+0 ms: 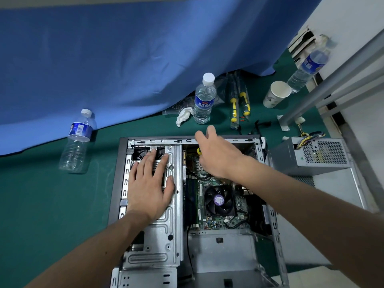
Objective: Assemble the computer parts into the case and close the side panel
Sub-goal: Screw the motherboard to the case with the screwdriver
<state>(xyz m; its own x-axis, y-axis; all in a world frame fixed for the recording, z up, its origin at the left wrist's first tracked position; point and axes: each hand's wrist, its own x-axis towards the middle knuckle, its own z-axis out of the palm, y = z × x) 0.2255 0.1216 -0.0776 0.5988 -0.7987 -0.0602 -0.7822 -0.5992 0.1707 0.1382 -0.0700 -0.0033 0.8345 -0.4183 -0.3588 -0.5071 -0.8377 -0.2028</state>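
Observation:
An open computer case [124, 142] lies on its side on the green table, with the motherboard [209, 179] and a black CPU fan [219, 200] showing inside. My left hand [150, 188] lies flat, fingers straight, on the silver drive cage [158, 235] at the case's left. My right hand [216, 152] reaches over the far part of the motherboard and grips a screwdriver with a yellow handle [199, 151]; its tip is hidden under the hand. A grey power supply [311, 154] with loose wires sits outside the case, to the right.
Water bottles stand or lie at the left [78, 140], behind the case [204, 99] and far right [309, 67]. A paper cup [276, 94], two packaged yellow screwdrivers [240, 104] and a crumpled tissue [182, 116] lie behind the case. Blue cloth [124, 59] hangs at the back.

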